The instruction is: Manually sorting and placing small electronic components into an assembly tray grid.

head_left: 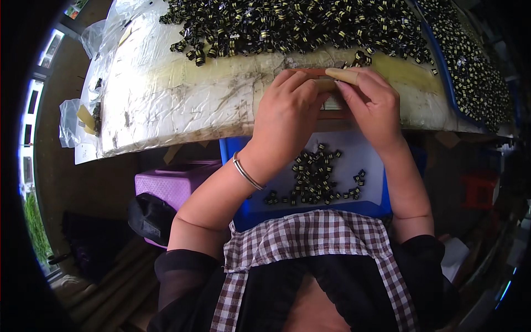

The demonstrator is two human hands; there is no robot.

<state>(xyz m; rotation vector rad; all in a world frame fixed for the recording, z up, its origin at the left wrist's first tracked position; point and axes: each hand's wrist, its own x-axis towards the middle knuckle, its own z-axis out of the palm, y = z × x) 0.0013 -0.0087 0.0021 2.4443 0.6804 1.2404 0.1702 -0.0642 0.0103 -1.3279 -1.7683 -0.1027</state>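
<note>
Both hands meet at the near edge of the covered table, over a reddish-brown frame [332,114] with a pale ribbed insert. My left hand [285,108] has its fingers curled and pressed together; a tan finger cot covers one fingertip. Opposite it, my right hand [376,102] pinches thumb and index finger together, with another tan finger cot [342,75] on the index. Whatever lies between the fingertips is hidden or too small to name. Just beyond the hands lies a big heap of small black parts with yellow bands [287,27].
Below the hands, a blue bin [265,207] holds several similar black-and-yellow parts. A blue-edged tray [451,94] full of them stands at the right. The table wears wrinkled clear plastic [177,94]. A purple box [166,185] with a black cap [150,218] sits at the lower left.
</note>
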